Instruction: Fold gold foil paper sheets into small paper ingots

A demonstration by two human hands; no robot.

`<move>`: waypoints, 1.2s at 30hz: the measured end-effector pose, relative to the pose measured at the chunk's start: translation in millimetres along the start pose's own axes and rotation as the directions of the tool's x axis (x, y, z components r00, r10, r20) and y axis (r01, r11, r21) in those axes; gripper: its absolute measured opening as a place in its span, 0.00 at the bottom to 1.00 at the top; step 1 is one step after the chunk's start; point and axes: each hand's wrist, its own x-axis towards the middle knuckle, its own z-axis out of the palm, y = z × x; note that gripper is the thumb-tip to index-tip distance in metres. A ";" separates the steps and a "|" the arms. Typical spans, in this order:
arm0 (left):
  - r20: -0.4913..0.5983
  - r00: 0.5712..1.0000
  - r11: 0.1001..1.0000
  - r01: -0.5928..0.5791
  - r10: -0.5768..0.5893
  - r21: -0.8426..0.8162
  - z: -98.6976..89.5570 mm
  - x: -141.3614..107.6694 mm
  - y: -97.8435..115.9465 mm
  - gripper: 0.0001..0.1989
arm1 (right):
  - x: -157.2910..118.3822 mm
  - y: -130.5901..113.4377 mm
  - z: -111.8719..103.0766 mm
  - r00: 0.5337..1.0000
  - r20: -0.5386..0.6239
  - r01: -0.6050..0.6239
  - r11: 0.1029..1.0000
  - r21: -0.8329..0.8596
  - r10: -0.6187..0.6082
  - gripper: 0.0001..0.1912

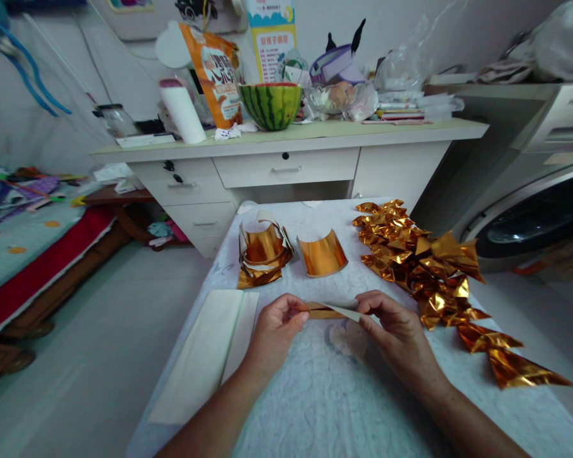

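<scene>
1. The left hand [281, 321] is clamped, thumb against fingers, on the near-left end of a gold paper piece [325, 313].
2. The right hand [394, 321] pinches the other end of that piece between thumb and fingertips, where a pale flap (its underside looks whitish) slants up toward the fingers.
3. So the gold paper piece is between the two hands, spanning the gap, above the cloth-covered counter [310, 394].
4. Just beyond the left hand, a little to its left, stands a curled stack of gold sheets [262, 248], its edges uneven and layered.
5. Beyond the gap between the hands, beside that stack and apart from it, a single curved gold sheet [323, 254] rests with its ends raised.
6. To the left of the left hand, along its forearm, white paper sheets [195, 356] lie flat.
7. Beyond the right hand and to its right spreads a heap of folded gold pieces [415, 254], with pointed ends; a few trail down toward the right forearm's side.
8. Well past both hands, a drawered counter [286, 146] bears a cut watermelon [271, 107] and an orange packet [213, 76].
9. Far to the right of the right hand is a washing machine [554, 140].
</scene>
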 end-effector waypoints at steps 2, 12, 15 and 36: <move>0.002 1.000 1.000 -0.007 0.007 0.001 -0.1 -0.1 0.2 0.04 | -0.4 0.3 0.3 1.000 -0.003 -0.014 1.000 -0.002 0.014 0.03; 0.001 1.000 1.000 -0.001 0.001 0.004 1.9 -1.7 7.1 0.05 | -3.4 3.2 3.0 0.997 -0.025 -0.073 0.997 -0.008 0.072 0.05; -0.007 1.000 1.000 -0.002 0.002 0.008 2.3 -2.0 10.3 0.05 | -3.5 4.5 5.3 0.996 -0.045 -0.077 0.995 0.071 0.080 0.16; 0.014 1.000 1.000 -0.002 0.002 -0.024 0.2 -2.0 7.8 0.07 | -2.3 -7.1 1.1 0.993 0.043 -0.104 0.992 -0.074 0.108 0.08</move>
